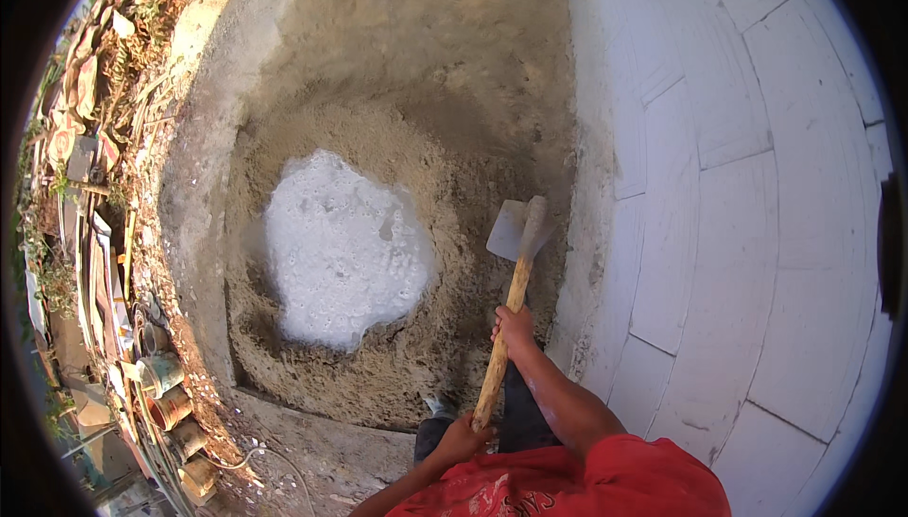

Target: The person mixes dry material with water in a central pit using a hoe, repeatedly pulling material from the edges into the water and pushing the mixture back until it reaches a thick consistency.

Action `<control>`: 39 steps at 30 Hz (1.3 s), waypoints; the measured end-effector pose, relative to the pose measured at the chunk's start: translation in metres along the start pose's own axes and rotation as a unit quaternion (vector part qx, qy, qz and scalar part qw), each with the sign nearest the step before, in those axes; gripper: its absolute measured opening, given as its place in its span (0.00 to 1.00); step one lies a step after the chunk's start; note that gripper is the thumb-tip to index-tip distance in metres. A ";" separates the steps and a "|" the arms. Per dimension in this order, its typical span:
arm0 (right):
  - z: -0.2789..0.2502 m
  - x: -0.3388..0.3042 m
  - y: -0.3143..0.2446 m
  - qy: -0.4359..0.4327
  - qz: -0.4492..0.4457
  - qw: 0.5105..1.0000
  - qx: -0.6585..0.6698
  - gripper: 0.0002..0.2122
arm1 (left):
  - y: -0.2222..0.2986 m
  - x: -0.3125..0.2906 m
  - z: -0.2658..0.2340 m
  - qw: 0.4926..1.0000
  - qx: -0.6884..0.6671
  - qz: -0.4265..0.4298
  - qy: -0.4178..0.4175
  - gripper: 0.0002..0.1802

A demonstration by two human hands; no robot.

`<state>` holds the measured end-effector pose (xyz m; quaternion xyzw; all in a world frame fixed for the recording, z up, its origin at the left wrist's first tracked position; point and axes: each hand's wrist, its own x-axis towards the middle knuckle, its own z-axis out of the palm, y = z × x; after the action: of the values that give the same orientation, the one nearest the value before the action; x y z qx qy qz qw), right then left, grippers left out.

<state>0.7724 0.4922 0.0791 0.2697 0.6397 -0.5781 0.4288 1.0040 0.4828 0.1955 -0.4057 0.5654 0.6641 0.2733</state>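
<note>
I hold a hoe with a light wooden handle [504,347], tilted up and away from me. Wrapped round the middle of the handle is my right hand [514,327]. Lower down, close to my body, my left hand [462,438] grips the handle near its end. The pale metal blade [507,229] is over the damp grey-brown sand mix [463,205], right of centre; whether it touches the mix I cannot tell. Left of the blade, a pool of white, frothy liquid [345,252] fills a hollow in the mix.
A wall of pale blocks [728,233] rises along the right. The mix lies within a low concrete border [203,195]. Beyond it on the left are dry leaves, wood scraps [99,280] and several used buckets [163,375]. A thin cord [284,460] lies near the lower left.
</note>
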 end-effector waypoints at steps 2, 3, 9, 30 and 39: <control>-0.019 0.082 -0.059 -0.032 -0.033 0.997 -0.069 0.09 | 0.071 0.076 0.020 0.986 -0.139 -0.071 -0.066 0.17; -0.021 0.129 -0.086 -0.014 -0.047 0.994 -0.095 0.09 | 0.097 0.126 0.029 0.978 -0.167 -0.098 -0.074 0.16; -0.011 0.387 -0.211 -0.024 -0.122 0.964 -0.237 0.18 | 0.212 0.399 0.028 0.994 -0.104 0.017 0.032 0.16; 0.049 0.363 -0.065 0.082 -0.020 0.908 -0.411 0.23 | 0.081 0.332 -0.037 0.918 -0.365 -0.123 -0.096 0.14; 0.127 0.199 -0.017 0.086 0.020 0.971 -0.221 0.29 | 0.066 0.154 -0.177 0.921 -0.315 -0.181 -0.141 0.09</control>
<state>0.6911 0.3353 -0.0788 0.2297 0.7806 -0.3879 0.4330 0.9103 0.2819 0.0942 -0.4683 0.1996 0.7973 0.3244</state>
